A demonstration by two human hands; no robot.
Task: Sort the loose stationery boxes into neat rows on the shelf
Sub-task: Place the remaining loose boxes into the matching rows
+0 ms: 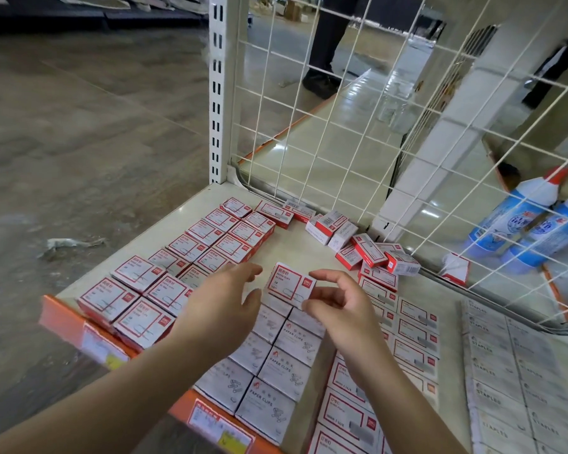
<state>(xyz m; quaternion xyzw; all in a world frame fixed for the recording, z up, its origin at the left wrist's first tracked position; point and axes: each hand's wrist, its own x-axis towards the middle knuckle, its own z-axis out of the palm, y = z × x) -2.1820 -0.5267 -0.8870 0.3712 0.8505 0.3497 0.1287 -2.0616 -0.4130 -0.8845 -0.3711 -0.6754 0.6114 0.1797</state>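
A red-and-white paper clip box [287, 283] lies at the far end of a row of white paper clip boxes [276, 358]. My right hand [338, 306] pinches its right end between thumb and forefinger. My left hand [223, 303] hovers just left of it, fingers straight, holding nothing. Matching red-and-white boxes stand in neat rows [210, 244] on the left of the cream shelf [295, 249]. A loose pile of red-and-white boxes [371, 253] lies tumbled at the back by the mesh.
Red-bordered boxes [410, 326] and white staples boxes [522, 371] fill the right side. White wire mesh [309, 136] backs the shelf, with blue bottles [525, 224] behind it. An orange price rail [79, 326] edges the front. A person's legs [325, 47] stand beyond.
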